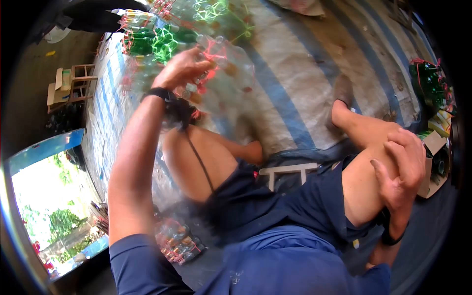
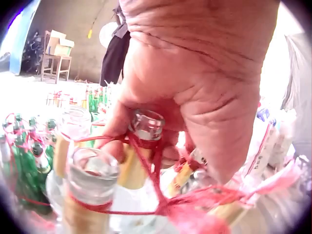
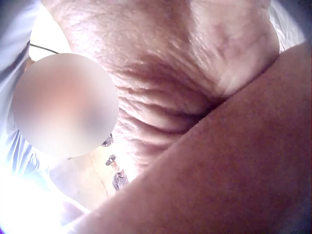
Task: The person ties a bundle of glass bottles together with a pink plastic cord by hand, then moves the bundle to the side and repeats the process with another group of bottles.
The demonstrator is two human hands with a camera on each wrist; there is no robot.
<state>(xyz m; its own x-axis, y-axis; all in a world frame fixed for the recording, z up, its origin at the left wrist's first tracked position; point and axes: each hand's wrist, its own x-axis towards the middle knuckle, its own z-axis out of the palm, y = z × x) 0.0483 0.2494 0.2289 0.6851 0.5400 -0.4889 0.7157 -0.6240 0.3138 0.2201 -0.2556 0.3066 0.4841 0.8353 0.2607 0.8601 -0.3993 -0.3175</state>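
My left hand reaches out over a bundle of clear glass bottles, blurred in the head view. In the left wrist view its fingers curl round a bottle neck, among necks tied together with red string. Another open-topped clear bottle stands nearer that camera. My right hand rests on the right knee, holding nothing. The right wrist view is mostly filled by that hand and the leg.
Bundled green bottles lie beyond the left hand, with green string beside them. A striped sheet covers the floor. Another green bundle and a cardboard box stand at right. Behind the left elbow lies another tied bundle.
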